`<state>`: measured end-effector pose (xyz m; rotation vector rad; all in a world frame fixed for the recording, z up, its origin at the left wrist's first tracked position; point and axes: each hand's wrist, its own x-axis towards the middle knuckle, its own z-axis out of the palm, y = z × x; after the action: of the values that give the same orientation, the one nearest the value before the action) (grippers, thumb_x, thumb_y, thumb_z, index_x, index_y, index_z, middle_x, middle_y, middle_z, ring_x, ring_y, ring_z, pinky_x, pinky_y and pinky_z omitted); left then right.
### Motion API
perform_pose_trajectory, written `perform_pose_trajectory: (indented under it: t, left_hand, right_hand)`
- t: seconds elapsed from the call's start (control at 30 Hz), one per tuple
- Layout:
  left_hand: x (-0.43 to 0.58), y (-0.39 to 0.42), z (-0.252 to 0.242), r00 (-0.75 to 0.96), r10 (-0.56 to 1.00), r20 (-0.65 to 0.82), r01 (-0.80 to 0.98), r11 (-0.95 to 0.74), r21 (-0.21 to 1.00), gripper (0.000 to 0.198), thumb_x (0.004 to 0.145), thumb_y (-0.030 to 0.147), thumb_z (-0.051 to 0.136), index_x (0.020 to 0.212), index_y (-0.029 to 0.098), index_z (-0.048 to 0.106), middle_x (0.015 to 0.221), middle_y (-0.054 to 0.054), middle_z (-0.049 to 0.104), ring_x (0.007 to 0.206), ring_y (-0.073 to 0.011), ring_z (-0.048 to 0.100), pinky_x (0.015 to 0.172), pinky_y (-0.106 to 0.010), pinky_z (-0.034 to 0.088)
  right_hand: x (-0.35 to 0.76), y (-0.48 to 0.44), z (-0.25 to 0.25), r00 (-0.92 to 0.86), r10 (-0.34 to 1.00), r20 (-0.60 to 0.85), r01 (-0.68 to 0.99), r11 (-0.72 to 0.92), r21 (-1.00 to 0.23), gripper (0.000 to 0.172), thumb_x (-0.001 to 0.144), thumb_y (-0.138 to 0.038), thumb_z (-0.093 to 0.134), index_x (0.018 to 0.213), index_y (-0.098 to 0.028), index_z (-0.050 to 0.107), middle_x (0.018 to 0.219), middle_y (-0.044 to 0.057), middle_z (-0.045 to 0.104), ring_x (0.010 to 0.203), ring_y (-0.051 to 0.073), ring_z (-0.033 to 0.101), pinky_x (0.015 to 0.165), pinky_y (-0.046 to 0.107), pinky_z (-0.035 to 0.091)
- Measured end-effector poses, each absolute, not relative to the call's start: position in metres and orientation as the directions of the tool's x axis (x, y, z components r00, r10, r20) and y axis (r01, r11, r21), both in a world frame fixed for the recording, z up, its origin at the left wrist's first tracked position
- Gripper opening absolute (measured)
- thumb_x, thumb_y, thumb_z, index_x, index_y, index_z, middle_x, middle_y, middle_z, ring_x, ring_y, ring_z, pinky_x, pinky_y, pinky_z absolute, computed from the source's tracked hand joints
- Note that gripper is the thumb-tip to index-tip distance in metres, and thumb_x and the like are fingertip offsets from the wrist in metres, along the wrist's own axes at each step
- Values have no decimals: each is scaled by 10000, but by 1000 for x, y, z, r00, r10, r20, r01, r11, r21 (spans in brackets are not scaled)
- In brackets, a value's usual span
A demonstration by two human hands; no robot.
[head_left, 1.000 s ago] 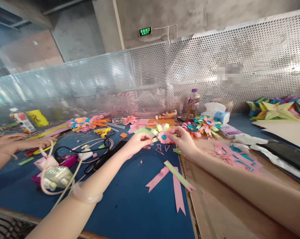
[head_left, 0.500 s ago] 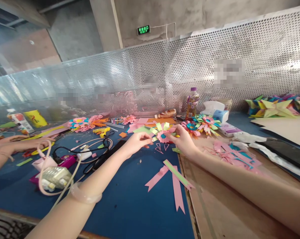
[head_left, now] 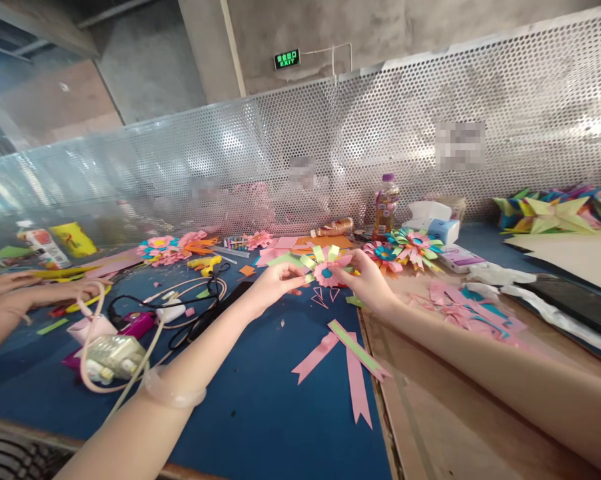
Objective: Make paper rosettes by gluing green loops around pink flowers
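Observation:
A paper flower [head_left: 326, 272] with pink petals, light green loops and a blue centre is held up above the blue table between my two hands. My left hand [head_left: 282, 279] pinches its left edge at a green loop. On the other side, my right hand [head_left: 364, 275] grips the flower's right edge between thumb and fingers. Small pink triangular paper outlines [head_left: 320, 298] lie just below the flower. Nearer to me are notched pink paper strips [head_left: 359, 387], with a light green strip [head_left: 356, 348] across them.
Cables and a clear plug adapter [head_left: 116, 357] lie at left, near a yellow glue gun [head_left: 204, 265]. A co-worker's hands [head_left: 75, 290] handle yellow paper at far left. Finished paper flowers [head_left: 414, 249], a drink bottle [head_left: 386, 207] and tissues [head_left: 443, 230] stand behind. A brown board [head_left: 430, 400] covers the right.
My hands and the flower stay nearly in place. At far left, the co-worker's hands and the yellow paper have shifted slightly.

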<state>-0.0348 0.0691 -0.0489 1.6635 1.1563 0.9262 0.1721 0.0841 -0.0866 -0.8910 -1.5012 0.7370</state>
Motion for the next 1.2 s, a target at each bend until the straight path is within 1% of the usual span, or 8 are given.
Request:
perform_pose_trajectory:
  t: [0.17, 0.37, 0.67, 0.83, 1.0, 1.13, 1.2]
  left_hand:
    - [-32, 65, -45, 272, 958, 87, 282, -166, 945, 243, 732, 290, 703, 845, 140, 548, 885, -73, 657, 833, -157, 621, 715, -284, 492]
    - [-30, 64, -43, 261, 962, 83, 266, -154, 951, 247, 717, 261, 713, 835, 156, 522, 868, -56, 642, 836, -165, 621, 687, -279, 485]
    - [-31, 64, -43, 280, 956, 88, 254, -162, 953, 271, 698, 281, 723, 855, 151, 544, 885, -61, 638, 829, -168, 615, 692, -289, 487]
    - [-32, 66, -44, 251, 966, 62, 205, -116, 972, 247, 750, 317, 677, 872, 153, 539, 879, -63, 632, 868, -185, 625, 696, -294, 498]
    - [-34, 68, -45, 249, 968, 37, 147, -76, 986, 306, 787, 367, 642, 990, 162, 541, 1036, -102, 636, 879, -183, 613, 663, -292, 508]
    - [-33, 68, -44, 216, 976, 10, 136, -40, 990, 315, 788, 391, 635, 981, 163, 535, 1016, -104, 641, 816, -172, 619, 647, -295, 513]
    - [-32, 67, -42, 210, 977, -19, 125, -7, 992, 330, 796, 405, 619, 1007, 169, 527, 997, -100, 641, 769, -173, 635, 628, -303, 513]
  right_hand:
    - [172, 83, -84, -33, 857, 514, 152, 512, -845, 272, 758, -436, 644, 794, -213, 495, 838, 24, 609, 786, 181, 611, 676, 318, 483]
    - [172, 83, -85, -25, 851, 525, 176, 520, -836, 262, 753, -441, 645, 795, -220, 510, 828, 30, 614, 809, 193, 608, 671, 325, 490]
    - [172, 82, -85, -21, 850, 526, 161, 522, -837, 264, 756, -439, 641, 796, -220, 500, 836, 28, 619, 791, 185, 614, 674, 322, 497]
    - [172, 83, -85, -33, 858, 512, 144, 511, -848, 272, 752, -440, 648, 788, -220, 492, 861, 35, 635, 802, 191, 626, 693, 339, 503]
    - [172, 83, -85, -68, 857, 511, 127, 515, -848, 272, 753, -445, 643, 785, -224, 488, 893, 41, 634, 831, 204, 627, 720, 368, 515]
    - [173, 83, -83, -87, 847, 524, 103, 531, -841, 276, 752, -439, 646, 768, -219, 479, 899, 46, 637, 856, 204, 626, 724, 355, 510]
    - [173, 84, -82, -94, 844, 529, 107, 537, -837, 273, 757, -436, 645, 763, -218, 479, 894, 45, 641, 868, 201, 624, 723, 343, 501]
